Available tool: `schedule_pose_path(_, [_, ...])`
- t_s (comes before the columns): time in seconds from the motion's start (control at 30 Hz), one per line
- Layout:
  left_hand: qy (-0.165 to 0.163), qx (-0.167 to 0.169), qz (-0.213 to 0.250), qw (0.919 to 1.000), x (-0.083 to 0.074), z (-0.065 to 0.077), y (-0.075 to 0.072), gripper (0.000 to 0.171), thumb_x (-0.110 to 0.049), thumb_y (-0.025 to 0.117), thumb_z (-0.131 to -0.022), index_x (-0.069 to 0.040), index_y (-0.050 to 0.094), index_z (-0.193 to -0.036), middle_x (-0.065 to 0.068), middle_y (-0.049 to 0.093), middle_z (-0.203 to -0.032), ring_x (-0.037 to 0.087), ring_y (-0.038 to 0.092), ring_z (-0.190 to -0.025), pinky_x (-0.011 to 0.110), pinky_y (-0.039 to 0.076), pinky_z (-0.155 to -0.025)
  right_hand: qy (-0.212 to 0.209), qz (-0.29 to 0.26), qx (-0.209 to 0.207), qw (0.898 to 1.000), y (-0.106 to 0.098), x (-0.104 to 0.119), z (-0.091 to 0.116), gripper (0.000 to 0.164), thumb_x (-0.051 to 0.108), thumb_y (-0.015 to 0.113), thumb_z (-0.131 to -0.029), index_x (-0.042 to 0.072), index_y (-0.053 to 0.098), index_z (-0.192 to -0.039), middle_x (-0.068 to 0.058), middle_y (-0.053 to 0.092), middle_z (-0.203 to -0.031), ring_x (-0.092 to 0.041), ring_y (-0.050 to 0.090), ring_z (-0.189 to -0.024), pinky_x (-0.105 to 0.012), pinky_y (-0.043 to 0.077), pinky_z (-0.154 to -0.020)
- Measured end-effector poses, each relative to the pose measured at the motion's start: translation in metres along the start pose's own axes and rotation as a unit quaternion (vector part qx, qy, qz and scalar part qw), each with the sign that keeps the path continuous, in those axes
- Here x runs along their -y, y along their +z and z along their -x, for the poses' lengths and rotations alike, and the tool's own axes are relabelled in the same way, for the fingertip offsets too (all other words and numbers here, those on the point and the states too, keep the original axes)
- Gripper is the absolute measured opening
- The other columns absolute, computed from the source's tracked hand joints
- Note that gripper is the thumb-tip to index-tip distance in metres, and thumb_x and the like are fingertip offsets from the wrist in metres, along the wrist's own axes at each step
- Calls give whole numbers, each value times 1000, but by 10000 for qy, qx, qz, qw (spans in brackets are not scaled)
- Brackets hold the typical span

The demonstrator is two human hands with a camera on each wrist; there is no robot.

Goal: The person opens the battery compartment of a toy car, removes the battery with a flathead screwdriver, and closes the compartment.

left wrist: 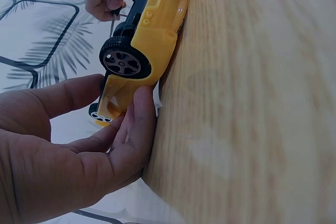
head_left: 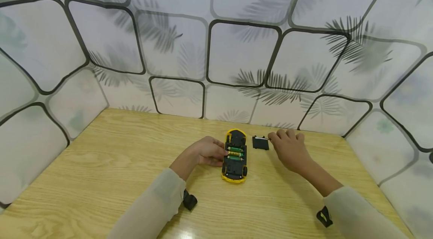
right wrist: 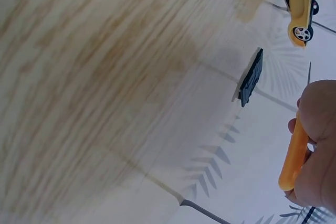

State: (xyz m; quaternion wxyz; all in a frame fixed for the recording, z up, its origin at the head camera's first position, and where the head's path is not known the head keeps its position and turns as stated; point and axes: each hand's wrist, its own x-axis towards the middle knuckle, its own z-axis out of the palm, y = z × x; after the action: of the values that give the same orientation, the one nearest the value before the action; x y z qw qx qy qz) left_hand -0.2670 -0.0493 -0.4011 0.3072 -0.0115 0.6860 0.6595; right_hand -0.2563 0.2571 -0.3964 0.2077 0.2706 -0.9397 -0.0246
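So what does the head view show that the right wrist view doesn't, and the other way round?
Only the head view: three batteries in the car's open underside, and both pale sleeves.

Only the right wrist view: the tool's orange handle in the right hand, and a wheel's silver face.

Both: the yellow toy car, the flat black piece apart from it, the tool's thin shaft and part of each hand.

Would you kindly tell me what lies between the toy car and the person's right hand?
The head view shows a small black cover there, with the screwdriver held by the right hand partly over it.
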Motion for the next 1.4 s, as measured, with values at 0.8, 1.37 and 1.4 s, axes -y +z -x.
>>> schedule_pose_path(0.8, [-33,40,99,9999,0,-2,-1,53,1,65,-99,7,47,-148,18,69,-119,25,69,-101,41,59,-88,518,-842,-175,9950,1,4,-5,19,11,55,-106,18,61,-123,-16,58,-116,-47,48,-111,-65,44,-67])
schedule_pose_path(1.37, [-59,6,91,9999,-1,0,0,51,1,67,-98,7,50,-145,18,69,-118,26,69,-100,41,60,-86,589,-411,508,9961,-5,11,-9,15,18,54,-108,15,59,-122,-10,65,-113,-40,52,-110,-71,42,-75])
schedule_pose_path(1.4, [-52,9,91,9999,-1,0,0,51,0,67,-98,7,50,-145,18,69,-118,26,69,-100,41,60,-86,535,-370,526,9965,-5,12,-9,16,18,55,-108,15,59,-123,-10,65,-113,-40,52,-110,-72,42,-76])
